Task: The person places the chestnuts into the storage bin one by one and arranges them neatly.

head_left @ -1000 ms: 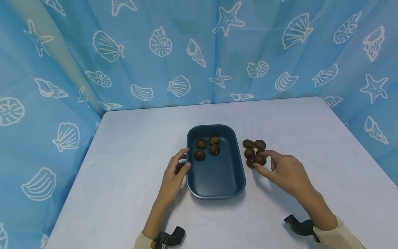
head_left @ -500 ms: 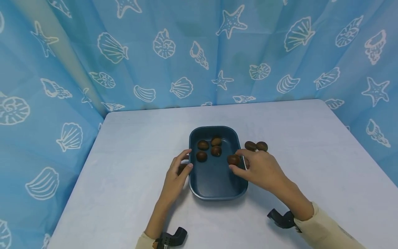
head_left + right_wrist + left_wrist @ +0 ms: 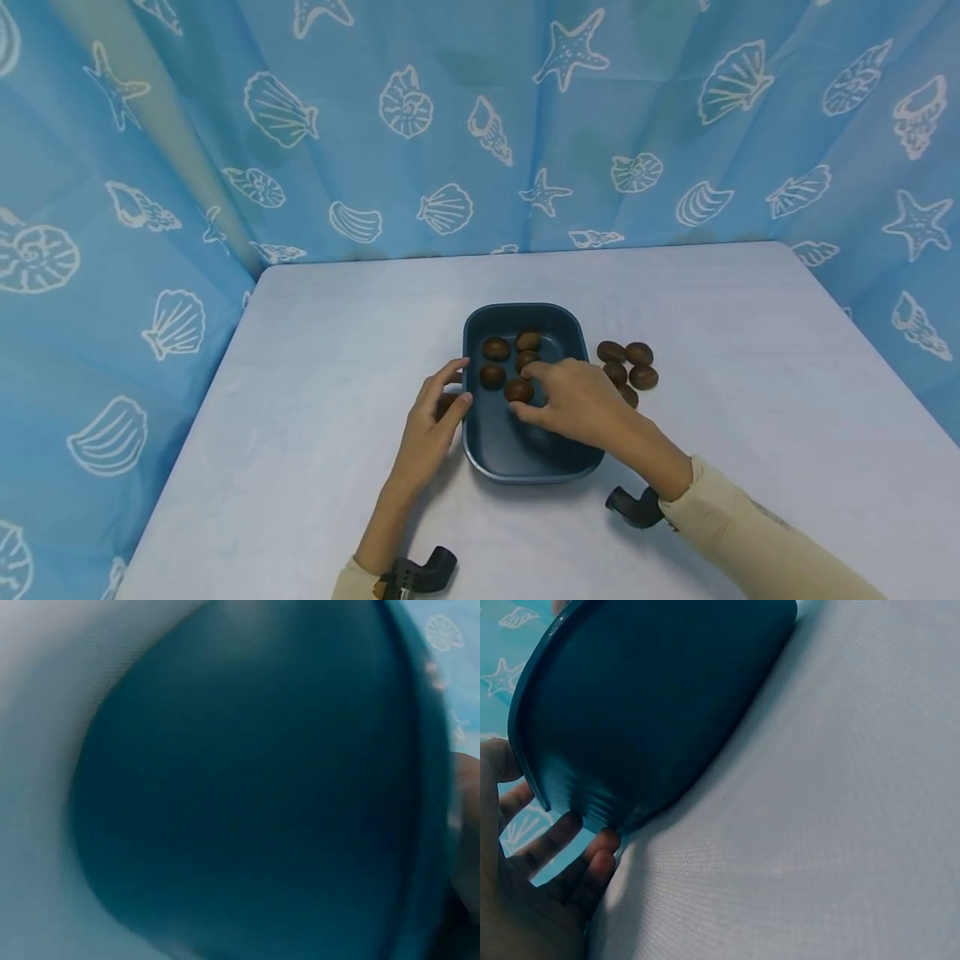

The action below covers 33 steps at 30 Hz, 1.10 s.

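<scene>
A dark blue rectangular tray [image 3: 532,469] lies on the white table, with several brown chestnuts [image 3: 496,348] in its far half. My left hand [image 3: 426,429] rests at the tray's left side, thumb and index spread along the rim. In the left wrist view its other fingers [image 3: 562,831] touch the outer wall. Reaching over the right rim, my right hand [image 3: 577,400] holds a chestnut [image 3: 518,391] between thumb and index, close to those in the tray. The right wrist view shows mostly the tray's outer wall [image 3: 247,787], with part of the hand at the right edge.
Several more chestnuts [image 3: 643,377] lie in a cluster on the table [image 3: 750,350] just right of the tray, partly behind the right hand. A blue curtain [image 3: 480,125] with shell prints hangs behind and beside the table.
My right hand has picked a chestnut from the cluster and carried it left, over the rim and into the tray's space. My left hand has stayed at the tray's side.
</scene>
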{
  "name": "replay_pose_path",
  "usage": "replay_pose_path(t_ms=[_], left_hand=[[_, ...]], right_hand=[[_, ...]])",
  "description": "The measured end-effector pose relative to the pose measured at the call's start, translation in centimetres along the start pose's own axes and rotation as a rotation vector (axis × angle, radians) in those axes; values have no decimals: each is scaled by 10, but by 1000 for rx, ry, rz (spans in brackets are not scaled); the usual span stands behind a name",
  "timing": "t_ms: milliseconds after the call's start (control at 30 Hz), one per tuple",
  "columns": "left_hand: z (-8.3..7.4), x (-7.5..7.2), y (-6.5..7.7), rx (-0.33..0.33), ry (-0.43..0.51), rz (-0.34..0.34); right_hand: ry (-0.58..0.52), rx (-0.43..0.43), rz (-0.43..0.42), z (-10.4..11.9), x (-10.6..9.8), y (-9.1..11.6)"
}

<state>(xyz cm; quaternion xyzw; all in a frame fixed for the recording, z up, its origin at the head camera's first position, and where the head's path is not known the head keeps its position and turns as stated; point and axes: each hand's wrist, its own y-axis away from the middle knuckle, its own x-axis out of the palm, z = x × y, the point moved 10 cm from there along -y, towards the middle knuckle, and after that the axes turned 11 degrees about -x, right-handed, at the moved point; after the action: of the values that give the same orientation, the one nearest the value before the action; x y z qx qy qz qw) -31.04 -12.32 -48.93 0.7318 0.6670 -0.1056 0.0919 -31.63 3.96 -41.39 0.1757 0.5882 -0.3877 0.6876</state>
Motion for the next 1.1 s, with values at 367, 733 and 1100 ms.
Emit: replay_pose_path(t_ms=[367, 733, 1100], left_hand=[[0, 3, -1, -21, 10, 5], [1, 0, -1, -23, 8, 10], [1, 0, -1, -30, 10, 2]], right_hand=[[-34, -12, 86, 2, 23, -21], [-24, 24, 135, 0, 37, -30], [-13, 68, 115, -11, 46, -36]])
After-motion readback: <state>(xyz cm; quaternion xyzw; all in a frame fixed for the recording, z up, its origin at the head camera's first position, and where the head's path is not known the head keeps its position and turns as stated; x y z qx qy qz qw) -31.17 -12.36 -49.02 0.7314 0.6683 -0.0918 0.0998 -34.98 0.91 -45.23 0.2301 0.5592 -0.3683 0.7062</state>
